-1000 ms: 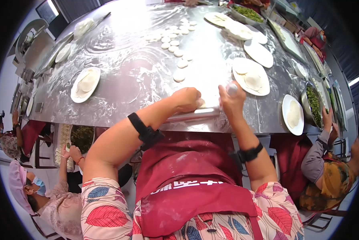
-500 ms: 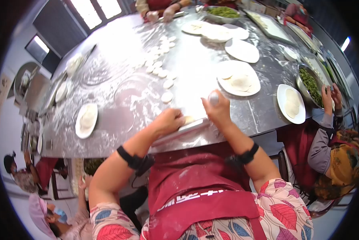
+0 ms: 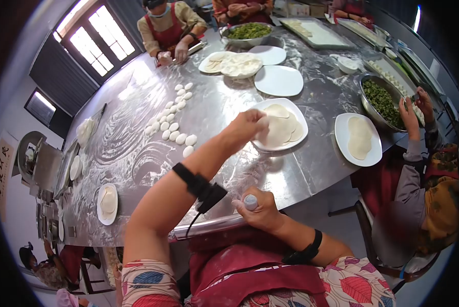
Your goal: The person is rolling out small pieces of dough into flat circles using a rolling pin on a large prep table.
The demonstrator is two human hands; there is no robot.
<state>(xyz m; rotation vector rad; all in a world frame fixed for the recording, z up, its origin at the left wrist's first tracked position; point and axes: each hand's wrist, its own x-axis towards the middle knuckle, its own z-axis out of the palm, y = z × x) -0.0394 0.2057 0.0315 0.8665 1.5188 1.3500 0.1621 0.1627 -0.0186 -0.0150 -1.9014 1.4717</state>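
My left hand [image 3: 250,127] reaches over a white square plate [image 3: 302,134] that carries round flat dough wrappers [image 3: 283,125]. Its fingers are closed on a thin dough wrapper, blurred by motion, at the plate's left side. Near the table's front edge, my right hand [image 3: 262,209] is wrapped round a rolling pin, whose pale rounded end [image 3: 250,201] sticks up out of the fist. Small white dough pieces [image 3: 174,127] lie scattered on the floury metal table [image 3: 142,169] left of the plate.
At the right, a white plate [image 3: 344,148] holds wrappers beside a bowl of green filling [image 3: 383,102] and a co-worker's hands [image 3: 411,115]. Farther back are an empty plate [image 3: 278,81], another filling bowl [image 3: 247,31] and co-workers. A plate [image 3: 107,217] with dough lies at the left.
My left hand has moved from the table's front edge up to the wrapper plate. My right hand has shifted left and nearer my body with the rolling pin. The view has turned.
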